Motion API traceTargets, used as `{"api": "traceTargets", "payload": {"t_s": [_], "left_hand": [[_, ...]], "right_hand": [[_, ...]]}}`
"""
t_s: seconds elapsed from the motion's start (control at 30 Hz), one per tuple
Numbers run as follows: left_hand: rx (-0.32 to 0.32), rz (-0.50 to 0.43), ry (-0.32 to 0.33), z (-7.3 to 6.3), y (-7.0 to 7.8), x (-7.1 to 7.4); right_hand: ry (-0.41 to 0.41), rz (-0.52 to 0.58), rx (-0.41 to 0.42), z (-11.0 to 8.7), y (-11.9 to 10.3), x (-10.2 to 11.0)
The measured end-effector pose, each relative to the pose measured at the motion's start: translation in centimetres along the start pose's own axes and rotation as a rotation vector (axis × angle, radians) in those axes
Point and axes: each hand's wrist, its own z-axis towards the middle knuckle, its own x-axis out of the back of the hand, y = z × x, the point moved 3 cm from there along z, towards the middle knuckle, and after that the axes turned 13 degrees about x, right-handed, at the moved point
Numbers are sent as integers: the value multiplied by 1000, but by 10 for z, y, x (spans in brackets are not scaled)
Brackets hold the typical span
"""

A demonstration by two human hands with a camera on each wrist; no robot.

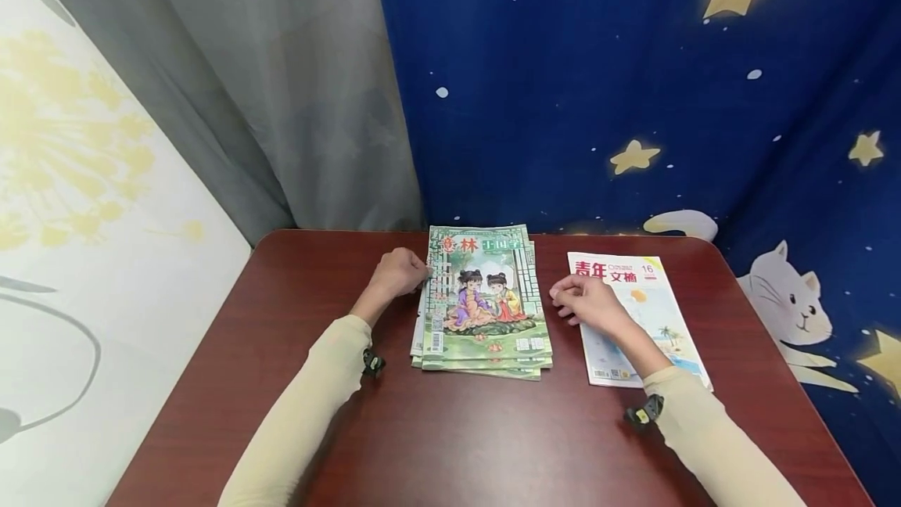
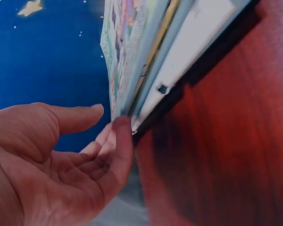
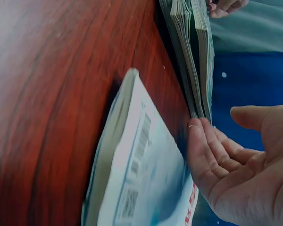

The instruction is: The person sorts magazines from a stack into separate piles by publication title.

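Observation:
A stack of several magazines [image 1: 493, 346] lies slightly askew on the table, its top cover picturing two children in bright robes. My left hand [image 1: 398, 272] is at the stack's left edge. In the left wrist view, its fingertips are right at the magazines' spines, with the thumb held apart. To the right lies a white and blue magazine [image 1: 665, 315] with red lettering and a beach picture. My right hand [image 1: 591, 305] hangs over that magazine's left side, partly hiding its cover. Its loosely bent fingers [image 3: 205, 155] point toward the stack, and the thumb is spread away.
The dark red wooden table [image 1: 450, 444] has its far edge close behind the stack. A blue curtain [image 1: 535, 100] with stars and a grey curtain [image 1: 296, 84] hang behind it. A white patterned surface [image 1: 91, 319] borders the left side.

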Motion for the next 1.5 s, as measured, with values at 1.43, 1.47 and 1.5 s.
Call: {"api": "traceTargets", "payload": {"t_s": [1.43,1.47,1.5], "left_hand": [[51,-148,-91,11,-6,-12],[57,-150,-90,11,-6,-12],[60,-147,-87,10,-6,-12]], "right_hand": [[83,88,-147,30,2,-28],[85,88,-151,30,1,-28],[90,86,-153,30,1,-29]]}}
